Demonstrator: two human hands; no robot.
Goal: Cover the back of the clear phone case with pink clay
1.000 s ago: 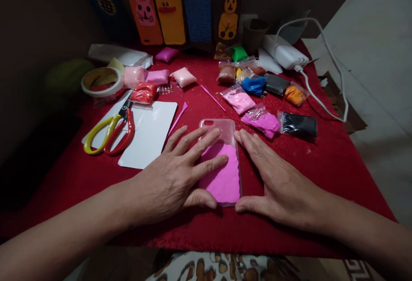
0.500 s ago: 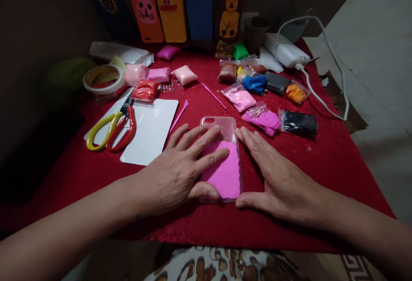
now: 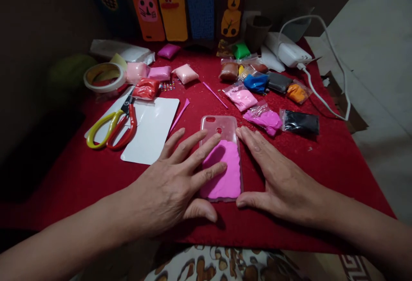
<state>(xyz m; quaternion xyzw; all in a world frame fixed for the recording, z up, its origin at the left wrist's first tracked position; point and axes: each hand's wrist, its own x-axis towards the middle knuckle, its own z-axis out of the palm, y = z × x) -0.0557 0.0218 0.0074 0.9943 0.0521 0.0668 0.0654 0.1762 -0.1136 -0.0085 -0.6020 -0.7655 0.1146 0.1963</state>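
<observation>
A clear phone case [image 3: 228, 125] lies flat on the red cloth, its camera cutout and round hole at the far end. Pink clay [image 3: 225, 184] with a wavy edge covers its lower part. Over the clay's left side, my left hand [image 3: 180, 182] is spread with fingers apart; whether the fingertips touch the clay I cannot tell. My right hand [image 3: 273, 178] rests along the case's right edge, thumb near the bottom corner and fingers near the upper side, holding nothing. An opened bag of pink clay [image 3: 264, 120] lies beyond the right hand.
Yellow-and-red-handled scissors [image 3: 117, 126] lie on a white board [image 3: 151, 139] at left, near a tape roll [image 3: 104, 77]. Pink tools [image 3: 215, 95] and several clay packets [image 3: 254, 82] are spread behind. Decorated phone cases [image 3: 170, 10] stand at the back; a white charger [image 3: 291, 53] trails a cable.
My left hand has shifted slightly left and toward me, its thumb now off the clay and the round hole uncovered. My right hand stays beside the case.
</observation>
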